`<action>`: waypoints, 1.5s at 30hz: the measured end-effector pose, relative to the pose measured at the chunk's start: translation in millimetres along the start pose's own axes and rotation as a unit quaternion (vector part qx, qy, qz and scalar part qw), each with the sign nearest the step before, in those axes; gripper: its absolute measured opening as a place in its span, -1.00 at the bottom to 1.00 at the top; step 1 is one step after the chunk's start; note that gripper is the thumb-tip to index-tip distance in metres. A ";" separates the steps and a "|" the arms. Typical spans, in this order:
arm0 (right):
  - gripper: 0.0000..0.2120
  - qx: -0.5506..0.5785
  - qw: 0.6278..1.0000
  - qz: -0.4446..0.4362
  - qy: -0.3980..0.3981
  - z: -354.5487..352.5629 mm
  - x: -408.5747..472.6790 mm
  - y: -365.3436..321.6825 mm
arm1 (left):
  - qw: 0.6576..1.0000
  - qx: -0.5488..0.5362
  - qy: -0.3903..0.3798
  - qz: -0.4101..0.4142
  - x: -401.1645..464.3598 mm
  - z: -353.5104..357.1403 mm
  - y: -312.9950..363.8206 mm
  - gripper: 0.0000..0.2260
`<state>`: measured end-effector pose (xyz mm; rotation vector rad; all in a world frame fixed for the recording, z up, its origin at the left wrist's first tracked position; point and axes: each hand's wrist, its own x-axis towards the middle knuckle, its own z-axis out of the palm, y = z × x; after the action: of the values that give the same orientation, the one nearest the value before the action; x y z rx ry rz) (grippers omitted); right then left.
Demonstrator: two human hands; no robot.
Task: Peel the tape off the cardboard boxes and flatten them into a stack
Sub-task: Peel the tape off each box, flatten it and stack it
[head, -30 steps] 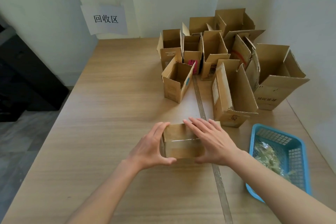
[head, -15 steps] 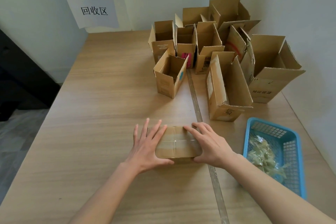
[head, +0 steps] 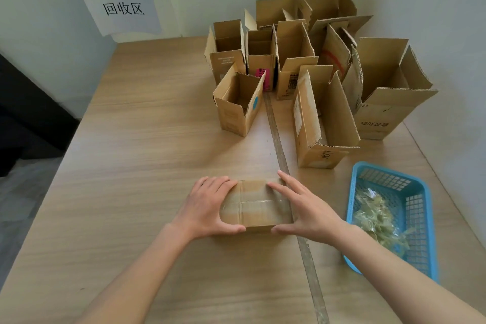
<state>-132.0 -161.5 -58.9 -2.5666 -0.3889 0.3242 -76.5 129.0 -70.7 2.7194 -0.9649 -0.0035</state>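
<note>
On the wooden table (head: pixel 147 155), a cluster of open cardboard boxes (head: pixel 302 71) stands at the far right corner, well apart from the one small taped box (head: pixel 256 204) that lies flat in front of the person, its long axis running left to right and its taped face up. The left hand (head: pixel 207 208) cups the box's left end, fingers draped over the top and thumb curled along the near edge, while the right hand (head: pixel 306 209) rests on the right end with fingers nearly straight across the glossy tape (head: pixel 252 202). The tape runs along the box's length between the hands, so I judge the right fingers, already on it, better placed to lift an end; a blue basket (head: pixel 426 218) of tape scraps sits just right of that hand.
</note>
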 end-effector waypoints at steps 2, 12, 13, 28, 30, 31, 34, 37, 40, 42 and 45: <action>-0.05 -0.015 1.000 0.001 -0.024 7.8 -2.4 0.8 | 0.999 0.019 -0.046 0.002 -5.4 -3.4 -7.2 -0.06; -0.21 -0.018 0.998 0.054 -0.041 38.5 -15.2 5.2 | 0.990 -0.012 -0.124 -0.069 -21.1 43.7 33.0 -0.09; -0.23 -0.027 0.998 0.055 -0.034 39.8 -17.0 5.1 | 0.991 -0.016 -0.115 -0.073 -18.0 48.8 38.1 -0.12; -0.81 -0.127 0.984 -0.093 0.080 56.7 -20.0 -4.4 | 0.994 -0.023 -0.069 -0.081 -16.8 64.4 40.8 -0.13; -0.79 -0.163 0.979 -0.110 0.057 54.0 -18.7 -2.9 | 0.994 -0.026 -0.067 -0.082 -16.4 63.9 41.0 -0.12; -0.78 -0.174 0.977 -0.117 0.049 53.1 -18.1 -2.2 | 0.994 -0.026 -0.069 -0.082 -16.4 63.6 41.2 -0.12; -0.81 -0.193 0.972 -0.132 0.020 51.8 -15.9 0.5 | 0.994 -0.027 -0.069 -0.084 -16.1 63.5 41.2 -0.12; -0.82 -0.186 0.974 -0.130 0.027 48.1 -16.1 3.7 | 0.993 -0.020 -0.076 -0.085 -16.0 63.0 41.4 -0.11; -0.80 -0.147 0.979 -0.129 0.057 42.7 -19.1 3.5 | 0.993 -0.021 -0.078 -0.085 -16.0 62.2 42.2 -0.12; -0.81 -0.143 0.978 -0.136 0.062 42.8 -19.6 1.3 | 0.993 -0.019 -0.078 -0.086 -16.1 62.1 42.7 -0.12; -0.86 -0.159 0.976 -0.134 0.063 47.5 -16.6 -0.2 | 0.993 -0.016 -0.075 -0.086 -15.8 63.4 42.2 -0.13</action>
<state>-161.7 -145.1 -96.0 -2.7753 -0.7845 -0.0027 -120.5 92.2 -123.1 2.7955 -0.7586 -0.2574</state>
